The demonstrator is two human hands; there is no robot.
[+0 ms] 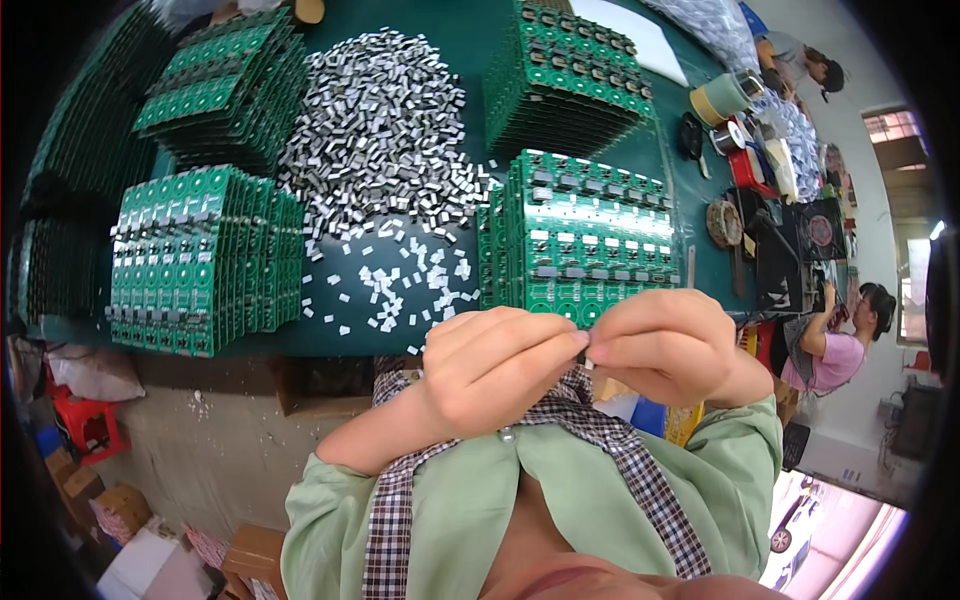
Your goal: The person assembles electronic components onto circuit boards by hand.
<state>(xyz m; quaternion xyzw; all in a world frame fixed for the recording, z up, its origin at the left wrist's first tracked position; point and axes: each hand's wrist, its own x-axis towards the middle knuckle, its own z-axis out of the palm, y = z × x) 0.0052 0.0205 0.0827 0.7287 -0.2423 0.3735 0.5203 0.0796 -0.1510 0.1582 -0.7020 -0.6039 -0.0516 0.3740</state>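
My left hand [495, 365] and my right hand [665, 345] are raised close to my chest, fingertips pinched together around a very small part [588, 350] that is mostly hidden between them. Just beyond my hands stands a stack of green circuit boards [585, 235] fitted with small silver parts. A big heap of small silver components [375, 130] lies on the dark green table [460, 40], with loose ones [400, 280] scattered toward the front edge.
More green board stacks stand at the left [200, 255], back left [225, 90] and back centre [565, 80]. Tape rolls [722, 97] and tools lie at the right. Another person [840, 340] sits to the right. Cardboard boxes [120, 505] rest on the floor.
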